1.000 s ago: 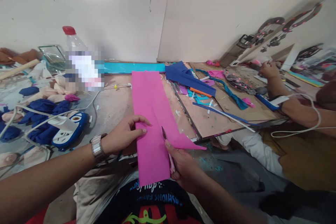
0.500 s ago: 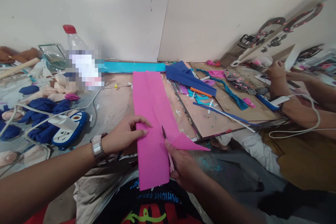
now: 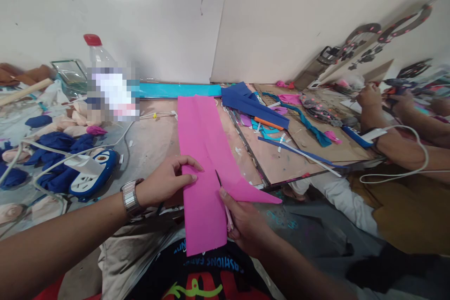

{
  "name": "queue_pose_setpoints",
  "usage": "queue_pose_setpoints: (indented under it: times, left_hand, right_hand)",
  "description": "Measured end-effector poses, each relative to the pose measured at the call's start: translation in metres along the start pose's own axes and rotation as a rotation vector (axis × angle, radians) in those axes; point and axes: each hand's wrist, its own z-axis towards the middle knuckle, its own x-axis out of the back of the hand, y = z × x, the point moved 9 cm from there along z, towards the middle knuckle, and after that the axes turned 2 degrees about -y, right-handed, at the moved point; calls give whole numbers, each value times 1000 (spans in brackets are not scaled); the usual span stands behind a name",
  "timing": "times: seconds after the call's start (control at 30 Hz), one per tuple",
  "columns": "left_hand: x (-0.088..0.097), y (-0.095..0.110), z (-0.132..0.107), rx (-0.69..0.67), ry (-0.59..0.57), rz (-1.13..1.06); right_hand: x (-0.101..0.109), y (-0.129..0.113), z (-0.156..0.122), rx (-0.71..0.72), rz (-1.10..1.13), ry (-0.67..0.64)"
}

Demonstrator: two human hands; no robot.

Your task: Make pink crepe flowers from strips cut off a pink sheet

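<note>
A long pink sheet (image 3: pixel 202 145) lies on the worktable (image 3: pixel 154 140) and hangs over its near edge toward me. My left hand (image 3: pixel 165 180), with a metal watch on the wrist, pinches the sheet's left edge. My right hand (image 3: pixel 244 222) is closed round pink-handled scissors (image 3: pixel 225 199). Their blades sit in a cut that runs up the sheet from its near end. The strip to the right of the cut folds out sideways.
A plastic bottle (image 3: pixel 105 79), a blue-and-white power strip (image 3: pixel 89 176) with cables and dark blue fabric pieces lie at the left. Blue, teal and pink scraps (image 3: pixel 256 108) cover a board at the right. Another person's arms (image 3: pixel 393 136) work at the far right.
The scissors have advanced slightly farther up the cut in the pink sheet. The other person's hands at the far right have shifted.
</note>
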Motion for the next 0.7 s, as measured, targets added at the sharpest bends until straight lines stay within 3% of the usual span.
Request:
queue_pose_setpoints:
  times: [0.7]
  left_hand:
    - [-8,7,-4,-15,-73,-14]
  right_hand:
    - [0,1,4,-4,78,37]
